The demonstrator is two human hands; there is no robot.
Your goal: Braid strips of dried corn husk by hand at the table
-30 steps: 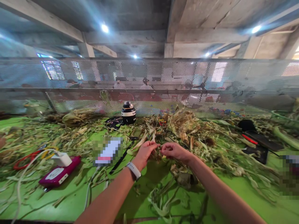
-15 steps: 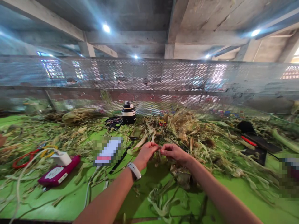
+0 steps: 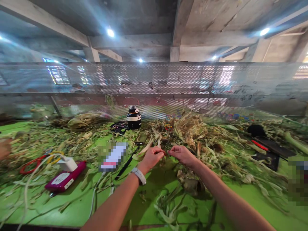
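My left hand (image 3: 152,158), with a pale watch band (image 3: 139,175) at the wrist, is closed in a pinch above the green table (image 3: 154,210). Just across a narrow gap, my right hand (image 3: 182,155) also has its thumb and fingers pressed together. Something small and dark seems to be at the fingertips, too small to name. Dried husk-like leaves (image 3: 190,128) are heaped behind both hands. Below the right wrist lies a crumpled dry leaf clump (image 3: 191,185), and nearer me a pale curled strip of leaf (image 3: 169,208).
To the left are a blurred-out phone (image 3: 114,157) on a cable, a magenta power strip (image 3: 64,178) with a white charger (image 3: 68,164), and orange-handled scissors (image 3: 31,165). A black bottle (image 3: 134,118) stands behind. Another person's hand (image 3: 4,149) shows at the left edge.
My hands have drawn slightly apart at the fingertips. The whole view has shifted a little, and more of the other person's hand shows at the left edge.
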